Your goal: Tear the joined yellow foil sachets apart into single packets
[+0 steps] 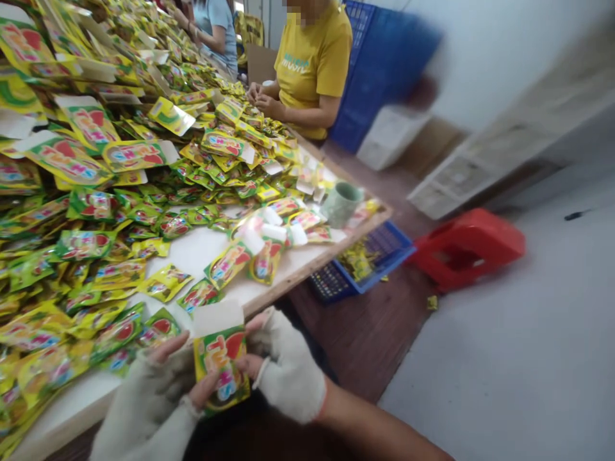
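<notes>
A small printed candy box (pixel 218 355), yellow and green with a watermelon picture, is held between my two hands at the table's front edge. Its white top flap stands up. My left hand (pixel 156 397), in a pale fingerless glove, grips the box's left side with the thumb on its front. From the right, my right hand (pixel 291 371), gloved the same way, pinches the other side. Just beyond lie small green and yellow candy packets (pixel 166 282) and several more boxes with white flaps (pixel 230 262). Whether anything is inside the held box is hidden.
A big heap of boxes and packets (pixel 144 153) covers the table (pixel 192 246). A green cup (pixel 342 203) stands near its right edge. Below are a blue crate (pixel 336 285) and a red stool (pixel 473 246). A person in yellow (pixel 314 64) works across the table's far side.
</notes>
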### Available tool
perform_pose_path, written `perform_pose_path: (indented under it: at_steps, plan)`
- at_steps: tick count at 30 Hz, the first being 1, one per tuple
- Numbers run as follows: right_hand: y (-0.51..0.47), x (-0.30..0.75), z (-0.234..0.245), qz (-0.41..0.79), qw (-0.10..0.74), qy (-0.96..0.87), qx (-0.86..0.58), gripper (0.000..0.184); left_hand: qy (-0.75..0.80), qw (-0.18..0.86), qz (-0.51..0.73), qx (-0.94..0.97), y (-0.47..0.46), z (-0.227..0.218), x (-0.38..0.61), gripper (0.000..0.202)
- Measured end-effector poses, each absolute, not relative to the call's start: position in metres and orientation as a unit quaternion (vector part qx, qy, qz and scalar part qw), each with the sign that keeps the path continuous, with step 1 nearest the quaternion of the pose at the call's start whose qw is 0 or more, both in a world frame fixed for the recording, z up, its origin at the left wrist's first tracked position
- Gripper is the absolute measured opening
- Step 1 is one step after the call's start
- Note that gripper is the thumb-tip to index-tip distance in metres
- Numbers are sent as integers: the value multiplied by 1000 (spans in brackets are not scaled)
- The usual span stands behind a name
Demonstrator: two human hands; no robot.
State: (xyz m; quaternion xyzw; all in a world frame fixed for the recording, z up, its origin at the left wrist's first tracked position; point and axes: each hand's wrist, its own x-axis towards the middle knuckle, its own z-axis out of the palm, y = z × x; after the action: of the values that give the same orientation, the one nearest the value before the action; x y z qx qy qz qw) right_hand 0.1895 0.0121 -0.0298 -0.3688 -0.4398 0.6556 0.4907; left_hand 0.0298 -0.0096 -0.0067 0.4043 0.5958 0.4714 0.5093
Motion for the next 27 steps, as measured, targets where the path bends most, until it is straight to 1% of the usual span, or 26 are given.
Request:
perform_pose_path:
  at_steps: [3, 5, 9, 13, 15, 17, 19, 21, 23, 26, 27]
  plan:
    - [2, 204, -40, 703, 469, -384, -371, 36, 553, 621, 423, 358, -15, -24, 38, 62]
    - [-4, 215, -45, 720, 457, -363, -375, 40, 520, 675, 390, 348, -17, -32, 40, 64]
    - [-11, 228, -54, 727, 433, -363, -391, 42, 482, 728, 348, 341, -18, -43, 43, 69]
    - [-15, 236, -60, 703, 398, -405, -428, 44, 485, 722, 318, 378, -21, -51, 44, 52]
    - [-17, 239, -62, 693, 365, -435, -444, 41, 486, 709, 301, 413, -23, -53, 43, 42]
    - [-19, 242, -64, 683, 331, -468, -452, 35, 499, 679, 283, 457, -24, -53, 43, 31]
    - [-20, 243, -65, 656, 318, -504, -463, 34, 530, 628, 260, 507, -21, -49, 42, 22]
    - [-21, 243, -66, 628, 323, -527, -472, 41, 550, 579, 243, 551, -15, -43, 42, 23]
    - [-21, 242, -66, 629, 332, -527, -466, 45, 546, 557, 233, 580, -9, -37, 41, 22]
    - [-20, 243, -62, 652, 320, -523, -446, 35, 540, 593, 251, 542, -6, -33, 43, 13]
    - [-19, 244, -60, 655, 311, -526, -445, 30, 540, 616, 265, 508, -6, -34, 45, 18]
